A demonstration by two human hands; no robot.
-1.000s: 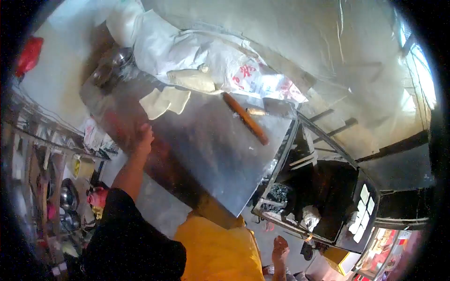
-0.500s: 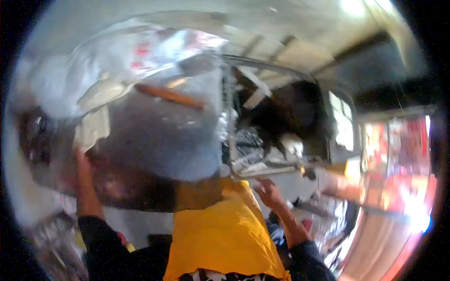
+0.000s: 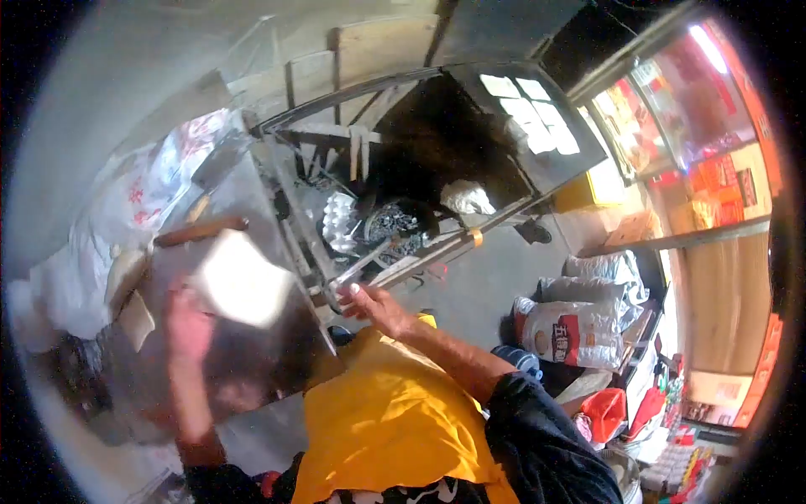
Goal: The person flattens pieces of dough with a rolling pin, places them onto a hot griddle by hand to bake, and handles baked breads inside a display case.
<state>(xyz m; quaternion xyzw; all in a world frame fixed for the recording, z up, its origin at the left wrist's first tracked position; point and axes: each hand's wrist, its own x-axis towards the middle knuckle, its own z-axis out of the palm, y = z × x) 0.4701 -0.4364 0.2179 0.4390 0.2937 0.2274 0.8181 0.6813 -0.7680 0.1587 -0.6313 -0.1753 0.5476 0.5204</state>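
My left hand [image 3: 191, 323], blurred by motion, grips the edge of a flat white sheet of dough [image 3: 243, 279] above the dark worktop [image 3: 252, 357]. My right hand [image 3: 382, 312] is at the near corner of a metal-framed fire pit [image 3: 294, 218], fingers curled by a dark looped handle [image 3: 332, 304] and a pale rod. What exactly those fingers hold is unclear. A brown rolling pin [image 3: 201, 232] lies beyond the dough, and more dough [image 3: 134, 321] rests at the worktop's left. Several pale rectangular sheets [image 3: 537, 122] stick to a dark panel at the pit's far end.
Charcoal [image 3: 395, 225] sits in a round pan inside the pit, near a crumpled whitish cloth [image 3: 467, 198]. White plastic sheeting [image 3: 143, 197] covers the worktop's back left. Full sacks [image 3: 558, 332] and a red bag [image 3: 603, 413] stand at the right.
The view has turned right. My left hand has lifted a dough sheet and brought it rightward over the worktop. My right hand has moved to the pit's corner.
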